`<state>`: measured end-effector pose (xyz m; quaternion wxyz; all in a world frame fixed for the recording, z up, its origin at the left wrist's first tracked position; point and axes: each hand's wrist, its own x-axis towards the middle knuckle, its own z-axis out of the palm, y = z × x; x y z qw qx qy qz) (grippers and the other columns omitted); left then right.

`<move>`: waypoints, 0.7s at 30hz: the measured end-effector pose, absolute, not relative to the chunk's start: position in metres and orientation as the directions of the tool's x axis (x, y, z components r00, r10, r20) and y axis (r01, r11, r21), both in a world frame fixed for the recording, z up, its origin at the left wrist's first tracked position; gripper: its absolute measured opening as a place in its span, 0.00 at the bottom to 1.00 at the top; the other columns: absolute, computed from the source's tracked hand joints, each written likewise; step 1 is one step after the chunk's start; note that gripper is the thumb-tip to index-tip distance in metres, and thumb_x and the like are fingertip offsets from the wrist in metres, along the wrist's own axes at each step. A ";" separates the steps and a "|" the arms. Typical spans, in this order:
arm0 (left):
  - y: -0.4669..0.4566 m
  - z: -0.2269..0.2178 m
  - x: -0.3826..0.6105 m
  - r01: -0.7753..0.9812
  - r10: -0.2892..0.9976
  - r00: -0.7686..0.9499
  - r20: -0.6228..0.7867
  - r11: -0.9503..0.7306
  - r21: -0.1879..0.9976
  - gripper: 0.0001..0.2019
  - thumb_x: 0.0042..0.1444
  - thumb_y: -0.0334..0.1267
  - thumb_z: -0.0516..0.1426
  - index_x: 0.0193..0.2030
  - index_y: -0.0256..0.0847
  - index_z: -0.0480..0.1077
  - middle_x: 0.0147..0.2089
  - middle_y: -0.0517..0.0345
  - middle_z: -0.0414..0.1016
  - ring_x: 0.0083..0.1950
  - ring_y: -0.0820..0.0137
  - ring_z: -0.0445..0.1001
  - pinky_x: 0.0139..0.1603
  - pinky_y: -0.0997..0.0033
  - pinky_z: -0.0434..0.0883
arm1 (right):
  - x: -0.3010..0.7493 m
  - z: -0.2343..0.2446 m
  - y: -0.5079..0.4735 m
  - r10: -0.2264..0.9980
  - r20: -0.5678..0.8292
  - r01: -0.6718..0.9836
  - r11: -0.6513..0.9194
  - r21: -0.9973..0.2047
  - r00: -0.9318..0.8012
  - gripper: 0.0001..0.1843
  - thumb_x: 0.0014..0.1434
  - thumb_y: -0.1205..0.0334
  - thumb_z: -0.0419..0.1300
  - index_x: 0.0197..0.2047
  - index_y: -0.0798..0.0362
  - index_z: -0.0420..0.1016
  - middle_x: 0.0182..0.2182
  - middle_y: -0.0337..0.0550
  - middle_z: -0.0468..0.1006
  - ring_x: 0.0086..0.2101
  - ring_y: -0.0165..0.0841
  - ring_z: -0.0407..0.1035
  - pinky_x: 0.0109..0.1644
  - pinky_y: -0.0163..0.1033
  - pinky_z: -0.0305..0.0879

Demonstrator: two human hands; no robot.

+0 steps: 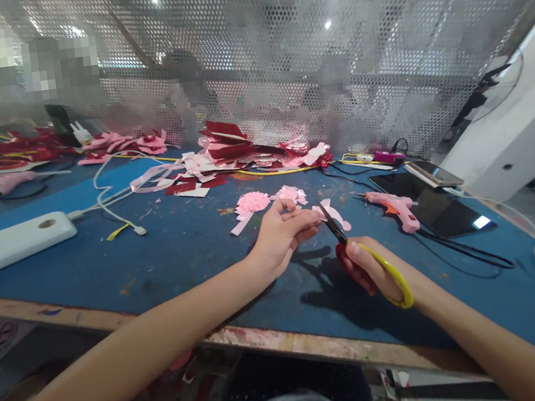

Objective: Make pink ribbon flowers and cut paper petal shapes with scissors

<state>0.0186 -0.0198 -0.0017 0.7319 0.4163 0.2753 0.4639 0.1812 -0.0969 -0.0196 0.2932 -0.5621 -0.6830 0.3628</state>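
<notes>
My right hand (369,266) is wrapped round a pair of scissors (335,226) with dark blades and a yellow handle. The blades point up and away, crossing in front of a pale pink ribbon piece (332,211). At that piece's left end, the fingertips of my left hand (283,231) are pinched together on it; the exact grip is partly hidden. Just beyond my left hand lie a ruffled pink rosette (252,202) with a ribbon tail and a second pink rosette (288,193), partly covered by my fingers.
A pink glue gun (396,208) lies right, by a black tablet (458,220) and cables. Red, pink and white scraps (238,155) are heaped along the perforated metal screen (260,53). A white power strip (16,242) lies left on the blue tabletop (159,264). People sit beyond the screen.
</notes>
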 end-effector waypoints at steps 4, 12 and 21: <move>-0.019 -0.002 0.019 -0.466 0.908 0.417 -0.029 0.241 0.851 0.23 0.39 0.29 0.65 0.33 0.41 0.53 0.27 0.62 0.77 0.26 0.78 0.74 0.34 0.78 0.71 | 0.180 -0.020 -0.097 0.978 -0.025 0.472 0.077 -0.878 -0.206 0.35 0.54 0.27 0.35 0.25 0.51 0.58 0.14 0.34 0.60 0.14 0.26 0.57 0.18 0.33 0.55; -0.020 -0.001 0.019 -0.470 0.903 0.429 0.001 0.223 0.854 0.24 0.37 0.29 0.66 0.33 0.41 0.54 0.27 0.62 0.76 0.28 0.77 0.74 0.33 0.78 0.70 | 0.178 -0.007 -0.100 0.978 -0.077 0.563 0.047 -0.825 -0.196 0.31 0.57 0.31 0.37 0.23 0.51 0.56 0.14 0.37 0.63 0.16 0.31 0.61 0.22 0.36 0.57; -0.015 0.003 0.016 -0.482 0.930 0.357 0.091 0.100 0.871 0.22 0.38 0.29 0.65 0.31 0.42 0.54 0.25 0.65 0.75 0.28 0.76 0.74 0.32 0.77 0.71 | 0.177 -0.004 -0.101 0.977 -0.065 0.600 0.073 -0.796 -0.205 0.31 0.58 0.32 0.37 0.22 0.50 0.56 0.14 0.37 0.64 0.17 0.31 0.62 0.24 0.36 0.58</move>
